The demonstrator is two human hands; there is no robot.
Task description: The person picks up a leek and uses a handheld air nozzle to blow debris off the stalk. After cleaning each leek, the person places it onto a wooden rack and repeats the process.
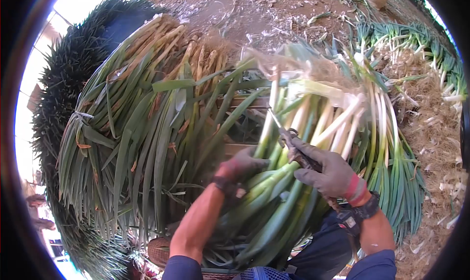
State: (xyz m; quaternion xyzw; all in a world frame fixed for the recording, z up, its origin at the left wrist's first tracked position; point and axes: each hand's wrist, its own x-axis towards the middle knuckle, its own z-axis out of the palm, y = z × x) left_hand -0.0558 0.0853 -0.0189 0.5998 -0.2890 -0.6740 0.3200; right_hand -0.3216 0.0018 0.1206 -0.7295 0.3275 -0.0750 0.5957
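My right hand, in a grey glove with a red cuff, is wrapped round a dark-handled cutting tool, its thin metal blade pointing up and left. Beneath the tool lie long green onions, white stems upward and green leaves toward my lap. My left hand, also gloved, is at the left side of these stalks, its fingers bent against a green stem and partly blurred. Pale, peeled-looking stems rest just beyond the tool.
A large tied bundle of untrimmed onions lies at left, with a dark green heap behind. Cleaned onions are at right, beside root scraps. More onions line the far right; littered soil lies ahead.
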